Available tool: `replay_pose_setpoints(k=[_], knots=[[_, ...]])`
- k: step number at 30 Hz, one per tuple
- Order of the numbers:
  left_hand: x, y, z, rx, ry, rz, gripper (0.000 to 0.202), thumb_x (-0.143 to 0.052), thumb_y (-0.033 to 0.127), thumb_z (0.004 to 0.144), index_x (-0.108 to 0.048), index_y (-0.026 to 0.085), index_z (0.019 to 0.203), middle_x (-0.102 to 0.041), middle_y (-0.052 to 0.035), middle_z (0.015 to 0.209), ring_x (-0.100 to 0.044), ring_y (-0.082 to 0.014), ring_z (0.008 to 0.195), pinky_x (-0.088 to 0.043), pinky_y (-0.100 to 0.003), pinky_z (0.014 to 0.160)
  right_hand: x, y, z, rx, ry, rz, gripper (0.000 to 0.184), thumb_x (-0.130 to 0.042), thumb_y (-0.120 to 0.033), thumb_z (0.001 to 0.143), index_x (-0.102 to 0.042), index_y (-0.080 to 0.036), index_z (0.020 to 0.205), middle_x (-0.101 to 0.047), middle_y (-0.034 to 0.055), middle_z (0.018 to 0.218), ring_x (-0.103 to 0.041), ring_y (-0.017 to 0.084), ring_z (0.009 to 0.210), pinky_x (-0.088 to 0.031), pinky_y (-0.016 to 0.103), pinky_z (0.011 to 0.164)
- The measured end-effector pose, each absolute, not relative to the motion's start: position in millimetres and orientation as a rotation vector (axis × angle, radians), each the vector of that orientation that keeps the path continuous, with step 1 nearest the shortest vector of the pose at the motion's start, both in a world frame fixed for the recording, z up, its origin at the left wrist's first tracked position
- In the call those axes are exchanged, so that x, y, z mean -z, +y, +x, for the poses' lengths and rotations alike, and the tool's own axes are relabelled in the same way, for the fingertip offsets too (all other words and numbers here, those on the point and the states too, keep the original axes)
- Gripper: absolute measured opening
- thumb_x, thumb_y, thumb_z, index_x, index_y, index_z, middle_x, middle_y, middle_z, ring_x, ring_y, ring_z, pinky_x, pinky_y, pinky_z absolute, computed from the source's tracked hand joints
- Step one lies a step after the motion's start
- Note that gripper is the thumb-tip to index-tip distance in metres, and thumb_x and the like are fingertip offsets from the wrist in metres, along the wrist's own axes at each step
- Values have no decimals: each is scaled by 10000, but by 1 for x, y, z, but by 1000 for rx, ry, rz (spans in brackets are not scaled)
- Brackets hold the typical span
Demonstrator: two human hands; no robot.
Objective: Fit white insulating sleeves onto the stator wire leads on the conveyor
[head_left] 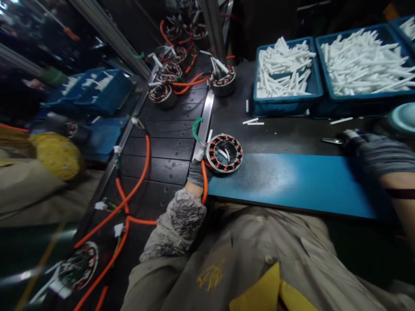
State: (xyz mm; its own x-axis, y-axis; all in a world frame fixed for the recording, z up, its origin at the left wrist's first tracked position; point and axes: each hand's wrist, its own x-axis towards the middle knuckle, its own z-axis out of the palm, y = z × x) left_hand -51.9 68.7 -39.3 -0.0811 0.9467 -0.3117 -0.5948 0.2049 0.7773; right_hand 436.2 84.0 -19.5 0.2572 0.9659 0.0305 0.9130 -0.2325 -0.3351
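Note:
My left hand (197, 169), in a grey glove with pale fingertips, is closed at the left side of a ring-shaped motor stator (224, 153) with copper windings. Part of its grip is hidden. The stator sits at the left end of a blue mat (292, 181), with short white sleeves inside its ring. An orange cable (205, 183) runs down past my left wrist. Far to the right, my right hand (378, 149), gloved too and slightly blurred, is closed around a pointed metal tool (332, 141), perhaps scissors. A green curved strip (196, 128) lies on the metal rail above my left hand.
Blue bins (288, 103) of white sleeves stand at the back right, with loose sleeves (254, 122) before them. A slatted conveyor (162, 149) on the left carries several stators (164, 96) and orange cables. Beyond it, a co-worker's yellow sleeve (56, 155) shows.

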Motion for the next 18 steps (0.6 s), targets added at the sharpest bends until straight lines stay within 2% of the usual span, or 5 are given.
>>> replay_pose_setpoints(k=[4, 7, 12, 14, 18], knots=[[39, 66, -49, -1343, 955, 435, 476, -779, 443, 765, -719, 210, 1177, -744, -77, 1295, -560, -326, 1402, -450, -510, 1210, 15, 86, 425, -208, -2162, -2350, 740, -874, -178, 695, -674, -216, 1406, -683, 327, 1285, -683, 424, 1082, -414, 554, 801], [38, 64, -47, -1340, 936, 445, 463, -794, 449, 757, -732, 195, 1140, -748, -91, 1281, -554, -346, 1406, -451, -515, 1210, 6, 76, 381, -208, -2227, -2133, 917, -879, -220, 653, -563, -174, 1514, -671, 337, 1285, -700, 440, 993, -463, 567, 808], [36, 63, -46, -1365, 942, 430, 421, -758, 415, 806, -731, 188, 1158, -732, -89, 1319, -538, -325, 1425, -425, -493, 1232, 2, 63, 266, -527, -2422, -1242, 639, -567, -357, 938, -512, -182, 1549, -680, 196, 1341, -692, 344, 1099, -540, 458, 926], [36, 63, -46, -1359, 928, 411, 432, -733, 403, 834, -726, 182, 1205, -723, -88, 1340, -536, -313, 1430, -401, -483, 1249, 3, 66, 229, -589, -2451, -1179, 519, -471, -379, 1015, -585, -207, 1492, -719, 151, 1220, -704, 282, 980, -546, 394, 863], [36, 62, -45, -1318, 868, 371, 460, -701, 399, 873, -713, 173, 1273, -705, -102, 1372, -531, -314, 1436, -356, -482, 1275, 10, 68, 190, -471, -2438, -1325, 497, -430, -394, 1054, -602, -198, 1477, -725, 134, 1097, -666, 233, 872, -512, 327, 797]])
